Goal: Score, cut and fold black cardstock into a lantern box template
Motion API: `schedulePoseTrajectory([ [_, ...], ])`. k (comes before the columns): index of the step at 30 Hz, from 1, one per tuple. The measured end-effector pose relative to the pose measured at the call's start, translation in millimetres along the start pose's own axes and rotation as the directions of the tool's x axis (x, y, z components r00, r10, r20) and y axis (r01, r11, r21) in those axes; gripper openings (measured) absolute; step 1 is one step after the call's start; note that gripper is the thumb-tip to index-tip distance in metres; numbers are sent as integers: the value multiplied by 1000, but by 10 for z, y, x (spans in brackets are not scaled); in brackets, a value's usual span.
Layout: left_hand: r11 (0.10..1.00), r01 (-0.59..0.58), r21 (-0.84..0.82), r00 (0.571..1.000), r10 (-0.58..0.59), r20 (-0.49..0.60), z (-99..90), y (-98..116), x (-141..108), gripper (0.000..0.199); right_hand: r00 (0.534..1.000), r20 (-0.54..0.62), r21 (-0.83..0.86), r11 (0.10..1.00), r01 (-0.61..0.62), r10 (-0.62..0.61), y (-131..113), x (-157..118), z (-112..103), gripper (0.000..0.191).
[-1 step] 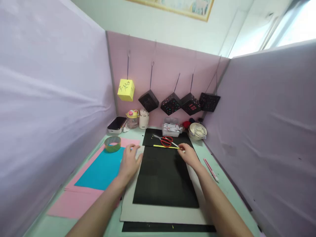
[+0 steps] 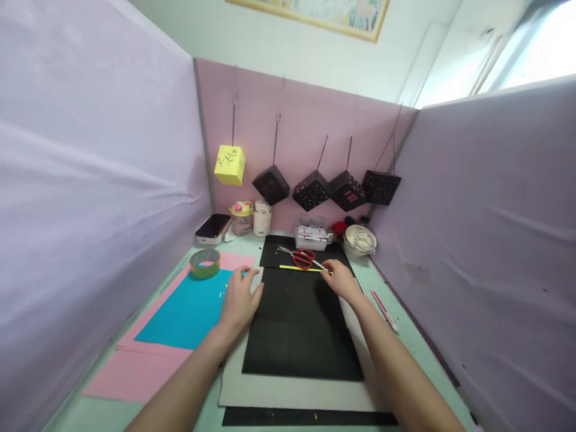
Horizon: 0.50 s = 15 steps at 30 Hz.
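A black sheet lies on a larger pale grey board, with more black paper showing behind it. My left hand rests at the sheet's upper left edge, fingers curved and apart, holding nothing visible. At the upper right corner is my right hand, fingertips drawn together beside the end of a white pen and a thin yellow strip; what lies between them is too small to make out. Red-handled scissors lie just behind the strip.
Blue paper and pink paper lie at the left, under a tape roll. A pink cutter is at the right. Behind stand a marker box, a bowl and bottles. Paper cubes hang above.
My left hand has shifted slightly right, uncovering small yellow bits on the blue paper. My right hand has moved a little left.
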<state>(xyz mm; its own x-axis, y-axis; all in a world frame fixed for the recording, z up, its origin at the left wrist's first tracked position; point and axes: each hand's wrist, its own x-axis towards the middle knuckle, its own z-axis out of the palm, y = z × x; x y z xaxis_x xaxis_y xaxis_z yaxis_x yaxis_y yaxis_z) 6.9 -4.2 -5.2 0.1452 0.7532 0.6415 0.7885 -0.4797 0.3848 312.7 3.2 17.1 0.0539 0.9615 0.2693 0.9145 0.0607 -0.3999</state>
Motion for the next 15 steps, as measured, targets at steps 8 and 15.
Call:
schedulePoseTrajectory([
  [8, 991, 17, -134, 995, -4, 98, 47, -27, -187, 18, 985, 173, -198, 980, 12, 23, -264, 780, 316, 18],
  [15, 973, 57, -223, 991, -28, 133, -51, 57, -152, 15, 980, 181, -233, 971, -42, 86, -503, 894, 498, 22],
])
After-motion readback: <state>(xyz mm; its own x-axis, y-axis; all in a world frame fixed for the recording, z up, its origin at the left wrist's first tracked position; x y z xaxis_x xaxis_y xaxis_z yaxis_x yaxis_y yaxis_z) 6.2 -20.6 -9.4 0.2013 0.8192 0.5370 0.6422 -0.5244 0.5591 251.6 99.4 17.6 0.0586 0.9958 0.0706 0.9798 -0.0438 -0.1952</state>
